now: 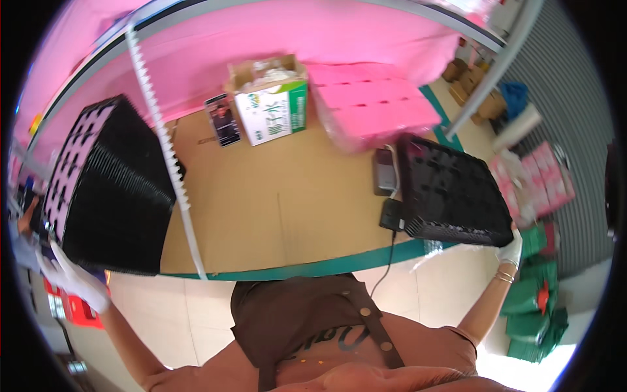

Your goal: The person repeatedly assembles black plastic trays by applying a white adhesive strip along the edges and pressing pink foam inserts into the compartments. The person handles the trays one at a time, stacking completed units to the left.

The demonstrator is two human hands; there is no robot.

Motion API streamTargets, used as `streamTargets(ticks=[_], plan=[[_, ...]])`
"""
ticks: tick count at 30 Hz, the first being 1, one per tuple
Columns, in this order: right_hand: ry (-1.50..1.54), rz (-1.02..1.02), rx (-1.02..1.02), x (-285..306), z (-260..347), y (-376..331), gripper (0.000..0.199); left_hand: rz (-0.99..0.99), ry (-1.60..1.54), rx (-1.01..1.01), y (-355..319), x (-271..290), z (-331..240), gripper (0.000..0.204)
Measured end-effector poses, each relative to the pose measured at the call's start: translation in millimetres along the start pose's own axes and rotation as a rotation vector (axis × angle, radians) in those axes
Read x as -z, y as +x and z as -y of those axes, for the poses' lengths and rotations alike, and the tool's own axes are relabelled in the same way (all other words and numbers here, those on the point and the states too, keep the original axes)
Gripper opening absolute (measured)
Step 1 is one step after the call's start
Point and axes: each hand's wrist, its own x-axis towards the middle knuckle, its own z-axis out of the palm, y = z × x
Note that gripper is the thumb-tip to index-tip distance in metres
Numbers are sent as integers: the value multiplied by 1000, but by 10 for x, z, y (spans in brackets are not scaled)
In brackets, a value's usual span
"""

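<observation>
Black plastic takes up both ends of the brown board-covered table (pixel 281 225): a tall dark stack (pixel 121 189) leans at the left, and a shallow tray (pixel 457 189) sits at the right. The person's left hand (pixel 75 281), white-gloved, is at the stack's near left corner, thumb apart from the fingers; whether it has closed on the edge cannot be told. The right hand (pixel 511 251), gloved too, meets the tray's near right corner, so the tray extends away to its left; its fingers are partly hidden, and how tightly they clasp cannot be told. Dark shaped pieces or mouldings (too alike in colour to separate) fill the tray, while pink shows between black shapes on the stack's left face. Farther back, an open white-and-green carton (pixel 271 111) holds crumpled pale material, and beside it pink boxes (pixel 372 104) sit together in clear wrap.
</observation>
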Motion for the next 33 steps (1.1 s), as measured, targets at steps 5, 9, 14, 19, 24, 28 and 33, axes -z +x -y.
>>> streamTargets(ticks=[5,9,14,19,24,28,33], plan=[[43,-144,95,137,-110,-369,38,1089,-504,-249,-1829,-830,-1532,43],[38,-132,112,-75,-168,-901,34,1954,-992,260,-3292,-1539,-2380,66],[3,-250,164,-329,-226,-1487,36,2229,-920,1105,-3938,-1637,-3164,80],[-28,-288,316,-351,-246,-1855,44,2148,-1033,1020,-3598,-1340,-3195,84],[-174,-82,512,-960,-226,-2078,68,1924,-1096,1100,-3112,-927,-2686,82],[-550,-59,637,-1314,-427,-2094,109,1652,-1130,1266,-2493,-545,-2109,48],[-805,248,625,-1698,-677,-1653,72,1175,-947,1217,-2295,-198,-1383,17]])
